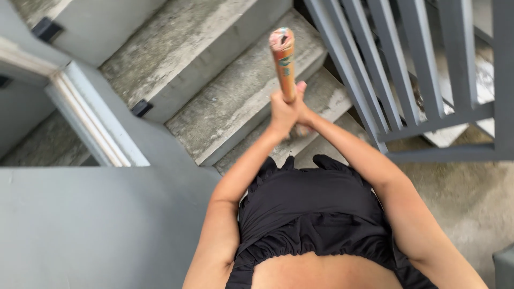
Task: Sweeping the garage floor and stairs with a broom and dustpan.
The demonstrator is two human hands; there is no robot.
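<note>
Both hands, left hand (282,113) and right hand (301,109), clasp orange stick (284,61) tight, upright over concrete stairs (235,101); railing (407,80) right. Mid-handling; next needs firm steady hold.

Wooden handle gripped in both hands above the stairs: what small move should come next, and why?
Probably lower the wooden handle toward the concrete steps. Both the left hand and the right hand clasp its lower part, it stands nearly upright, and its working end is hidden below.

Orange stick handle (284,61), worn multicoloured tip, upright, tilted slightly; lower end gripped above concrete steps
</note>
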